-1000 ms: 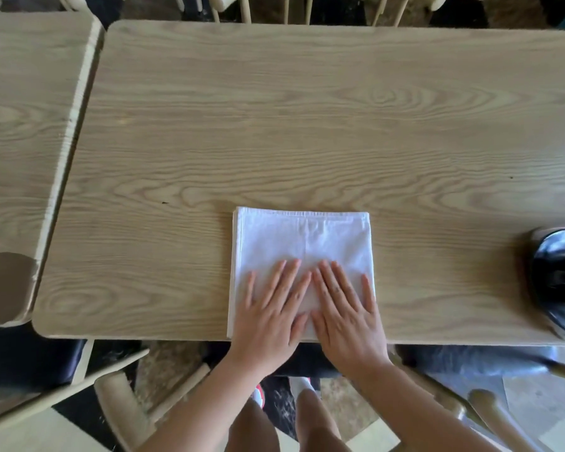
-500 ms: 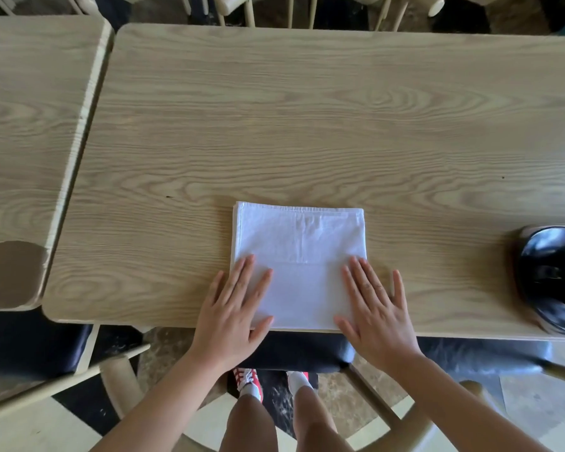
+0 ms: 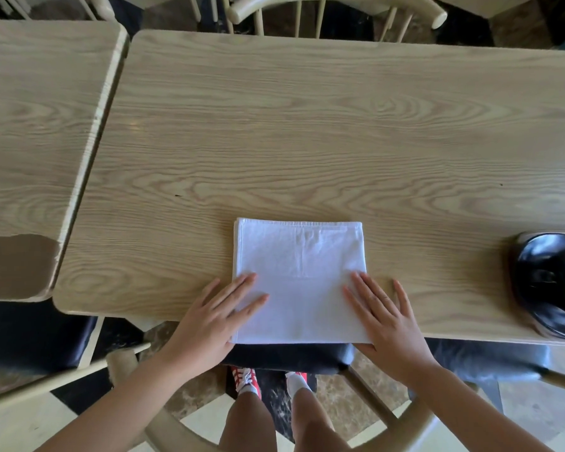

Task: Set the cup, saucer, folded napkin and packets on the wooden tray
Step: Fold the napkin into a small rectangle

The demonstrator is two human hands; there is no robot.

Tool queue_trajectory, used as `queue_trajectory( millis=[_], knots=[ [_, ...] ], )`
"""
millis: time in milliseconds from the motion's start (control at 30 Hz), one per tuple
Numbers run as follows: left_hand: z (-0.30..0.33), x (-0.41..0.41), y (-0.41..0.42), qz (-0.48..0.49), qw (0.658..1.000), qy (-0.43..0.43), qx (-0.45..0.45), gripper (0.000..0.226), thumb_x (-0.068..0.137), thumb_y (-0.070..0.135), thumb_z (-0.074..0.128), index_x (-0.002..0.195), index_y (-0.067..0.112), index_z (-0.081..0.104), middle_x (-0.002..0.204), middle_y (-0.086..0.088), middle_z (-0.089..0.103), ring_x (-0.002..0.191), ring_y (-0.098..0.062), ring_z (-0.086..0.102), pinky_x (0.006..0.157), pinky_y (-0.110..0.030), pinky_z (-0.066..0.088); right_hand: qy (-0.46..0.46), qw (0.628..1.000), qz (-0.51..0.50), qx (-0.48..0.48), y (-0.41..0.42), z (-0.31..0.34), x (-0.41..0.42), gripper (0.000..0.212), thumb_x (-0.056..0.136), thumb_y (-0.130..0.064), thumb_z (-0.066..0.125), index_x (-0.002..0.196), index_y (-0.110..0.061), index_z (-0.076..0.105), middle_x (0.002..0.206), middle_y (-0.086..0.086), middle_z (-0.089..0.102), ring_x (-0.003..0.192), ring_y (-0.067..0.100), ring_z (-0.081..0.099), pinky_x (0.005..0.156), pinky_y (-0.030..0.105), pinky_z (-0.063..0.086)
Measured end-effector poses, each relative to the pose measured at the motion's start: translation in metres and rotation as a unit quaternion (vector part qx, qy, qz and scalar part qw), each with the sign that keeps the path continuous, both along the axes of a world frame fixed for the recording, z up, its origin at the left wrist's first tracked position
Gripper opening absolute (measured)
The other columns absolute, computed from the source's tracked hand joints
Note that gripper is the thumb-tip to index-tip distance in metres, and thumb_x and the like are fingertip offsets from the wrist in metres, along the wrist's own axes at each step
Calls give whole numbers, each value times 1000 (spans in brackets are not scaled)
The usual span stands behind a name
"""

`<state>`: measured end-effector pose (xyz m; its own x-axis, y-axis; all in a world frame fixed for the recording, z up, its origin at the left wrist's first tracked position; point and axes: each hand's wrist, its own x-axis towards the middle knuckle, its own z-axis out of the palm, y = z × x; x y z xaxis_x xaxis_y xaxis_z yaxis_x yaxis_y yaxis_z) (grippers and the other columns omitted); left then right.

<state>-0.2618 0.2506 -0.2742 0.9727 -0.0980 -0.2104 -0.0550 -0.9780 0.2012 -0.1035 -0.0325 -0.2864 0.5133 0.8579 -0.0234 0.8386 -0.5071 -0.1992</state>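
Note:
A white folded napkin [image 3: 299,275] lies flat at the near edge of the light wooden table [image 3: 307,125]. My left hand [image 3: 214,316] rests flat on the napkin's near left corner, fingers spread. My right hand [image 3: 385,316] lies flat on its near right corner, partly on the tabletop. Neither hand grips anything. At the right edge a black saucer with a black cup [image 3: 552,285] sits on a wooden tray corner [image 3: 522,236], mostly cut off by the frame. No packets are visible.
A second wooden table [image 3: 36,125] stands close on the left with a narrow gap between. Pale wooden chairs [image 3: 336,14] line the far side, and a dark-seated chair [image 3: 291,355] is tucked under the near edge below my hands.
Both hands have slid apart from the napkin's middle to its near left and right corners. The napkin stays flat in place.

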Motion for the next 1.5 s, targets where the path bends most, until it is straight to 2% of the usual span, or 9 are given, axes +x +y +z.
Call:
queue_trajectory(
  millis=[200, 433, 533, 600, 633, 800, 900, 1333, 1500],
  knots=[
    [2, 3, 13, 27, 995, -35, -92, 88, 55, -7, 77, 133, 17, 45, 143, 2, 41, 133, -10, 36, 110, -30, 22, 19, 994, -14, 109, -2, -3, 5, 64, 67, -14, 79, 125, -16, 54, 136, 8, 52, 128, 22, 43, 104, 47, 33],
    [-7, 10, -7, 175, 955, -161, -180, 61, 57, -24, 57, 107, 11, 62, 122, -3, 62, 119, -13, 50, 98, -29, 40, 140, 958, -162, 191, 18, 3, 10, 51, 56, 9, 79, 99, -15, 66, 110, -3, 66, 101, 17, 53, 84, 36, 41],
    [-5, 19, -9, 292, 917, -151, -225, 47, 65, -19, 65, 101, 11, 60, 85, 2, 67, 77, -9, 62, 66, -16, 48, 185, 926, -239, 228, 30, 14, 10, 46, 58, 15, 60, 94, -12, 68, 96, -16, 63, 93, 13, 53, 79, 38, 46],
    [-1, 28, -11, 358, 893, -176, -211, 9, 82, 9, 63, 88, 4, 61, 53, 12, 48, 47, -2, 50, 44, -8, 34, 196, 900, -299, 249, 38, 19, 8, 30, 65, 7, 52, 85, -9, 68, 82, -13, 63, 83, 20, 55, 72, 37, 45],
    [1, 34, -12, 385, 877, -176, -227, 23, 87, 25, 57, 85, 2, 60, 48, 10, 46, 44, -5, 50, 43, -11, 34, 203, 885, -330, 258, 41, 20, 8, 18, 72, 4, 55, 79, -9, 66, 73, -4, 62, 76, 27, 56, 68, 38, 43],
    [-7, 49, -14, 410, 864, -218, -195, 39, 90, 41, 38, 75, 6, 50, 52, 4, 40, 48, -23, 38, 46, -25, 26, 239, 814, -441, 293, 55, 21, 12, 4, 85, -15, 62, 82, -17, 63, 74, 0, 65, 74, 22, 60, 74, 38, 46],
    [-7, 54, -11, 404, 863, -236, -191, 32, 90, 32, 41, 79, 5, 54, 57, 1, 47, 57, -24, 42, 59, -30, 33, 201, 825, -447, 281, 63, 23, 12, 9, 84, -12, 61, 77, -17, 59, 68, -4, 59, 72, 23, 56, 72, 36, 43],
    [-9, 72, -9, 413, 870, -246, -112, 28, 88, 23, 41, 67, 6, 46, 55, 4, 32, 56, -22, 33, 55, -33, 32, 118, 860, -461, 184, 68, 15, 13, 9, 84, -19, 62, 78, -12, 62, 67, -9, 53, 75, 22, 48, 73, 29, 21],
    [-15, 68, -13, 446, 865, -218, -70, 24, 86, 27, 41, 81, 7, 54, 69, -6, 54, 69, -31, 50, 68, -39, 39, 114, 860, -463, 181, 69, 15, 13, 9, 83, -20, 63, 79, -12, 62, 68, -9, 55, 76, 25, 52, 75, 31, 24]
  ],
)
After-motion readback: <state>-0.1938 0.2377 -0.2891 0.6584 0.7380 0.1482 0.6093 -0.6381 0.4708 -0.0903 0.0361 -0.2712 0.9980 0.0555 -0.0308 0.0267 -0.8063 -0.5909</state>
